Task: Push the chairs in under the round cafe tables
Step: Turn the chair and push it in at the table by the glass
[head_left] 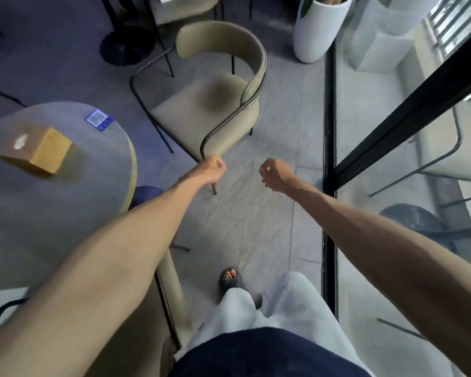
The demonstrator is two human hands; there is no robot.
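Observation:
A beige padded chair (201, 104) with a curved backrest and thin black legs stands on the floor ahead, apart from the round grey cafe table (74, 191) at my left. My left hand (214, 168) is closed around the near end of the chair's black frame, where the curved armrest comes down. My right hand (275, 174) hovers to the right of the chair with its fingers loosely curled and nothing in it. Another beige chair (172, 284) sits close under my left forearm by the table's edge.
A wooden tissue box (38, 151) and a small blue card (99, 119) lie on the table. A tall white planter (317, 28) stands ahead at the right. A glass wall with a black frame (329, 131) runs along my right side. A second table's black base (125, 47) is ahead left.

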